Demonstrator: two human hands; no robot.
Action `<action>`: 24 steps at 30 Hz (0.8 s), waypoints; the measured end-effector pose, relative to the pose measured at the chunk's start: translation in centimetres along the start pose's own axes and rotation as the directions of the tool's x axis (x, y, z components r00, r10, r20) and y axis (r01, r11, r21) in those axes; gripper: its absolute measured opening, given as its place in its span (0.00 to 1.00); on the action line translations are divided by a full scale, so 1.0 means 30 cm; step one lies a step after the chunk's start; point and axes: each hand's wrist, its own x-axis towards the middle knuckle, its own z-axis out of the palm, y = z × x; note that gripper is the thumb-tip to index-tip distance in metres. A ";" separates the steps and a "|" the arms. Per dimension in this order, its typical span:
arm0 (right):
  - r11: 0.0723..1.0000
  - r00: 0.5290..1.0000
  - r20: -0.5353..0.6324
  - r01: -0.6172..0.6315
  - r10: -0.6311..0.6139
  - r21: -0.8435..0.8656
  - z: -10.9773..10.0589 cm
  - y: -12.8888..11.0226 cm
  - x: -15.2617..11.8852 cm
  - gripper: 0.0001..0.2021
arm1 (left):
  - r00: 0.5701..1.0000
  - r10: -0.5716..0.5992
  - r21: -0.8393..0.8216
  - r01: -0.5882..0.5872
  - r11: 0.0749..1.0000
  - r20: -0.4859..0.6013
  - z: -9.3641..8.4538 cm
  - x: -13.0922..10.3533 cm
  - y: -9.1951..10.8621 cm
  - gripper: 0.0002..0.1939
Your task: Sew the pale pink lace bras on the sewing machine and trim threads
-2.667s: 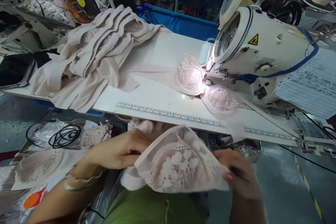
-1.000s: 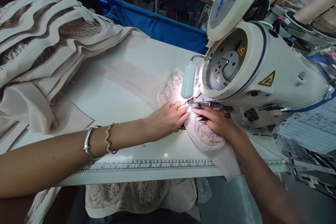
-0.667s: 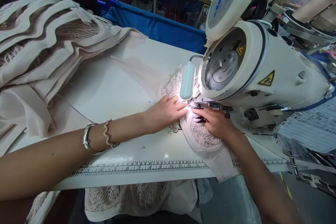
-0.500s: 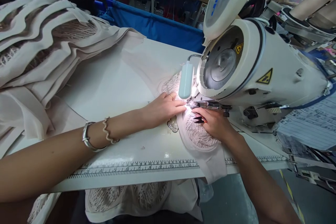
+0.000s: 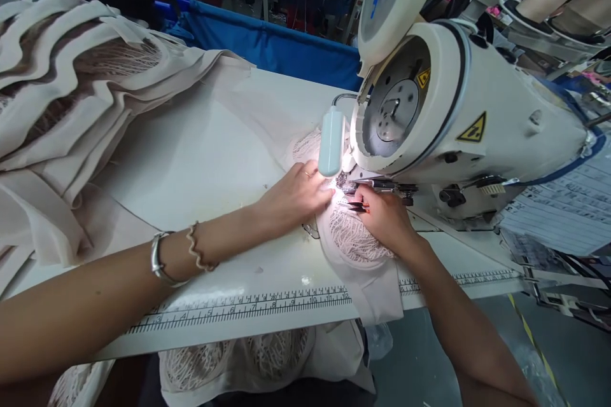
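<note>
White tabletop (image 5: 191,168) — right hand (image 5: 386,216) now points snips (image 5: 356,206) nearer the lamp (image 5: 331,140).

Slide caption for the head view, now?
Left hand on a lace garment at the sewing machine, right hand holding dark-bladed snips.

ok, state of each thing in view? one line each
Machine cover: swung open
Lamp: lit
Lace garment: laid out, one end across the printed ruler
Fabric pile: layered, heaped
Left hand: palm down on the garment
Right hand: gripping the pointed tool
Pointed tool: tips exposed
Paper sheet: written on
</note>
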 end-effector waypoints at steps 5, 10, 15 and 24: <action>0.994 0.997 0.003 -0.076 0.076 -0.080 0.007 -0.017 0.003 0.07 | 0.987 -0.073 0.118 0.056 0.991 0.146 -0.029 -0.007 0.147 0.23; 0.980 0.971 -0.136 0.189 -0.196 -0.063 0.021 0.033 -0.023 0.12 | 0.979 -0.119 0.139 0.096 0.986 0.168 -0.013 -0.017 0.194 0.30; 0.902 0.888 -0.159 0.428 -0.432 -0.059 0.022 0.067 -0.041 0.29 | 0.991 -0.067 0.109 0.054 0.993 0.118 0.001 -0.023 0.173 0.29; 0.903 0.894 -0.130 0.419 -0.429 -0.098 0.020 0.060 -0.041 0.31 | 1.000 -0.006 -0.094 0.008 0.996 0.024 0.014 -0.041 0.102 0.21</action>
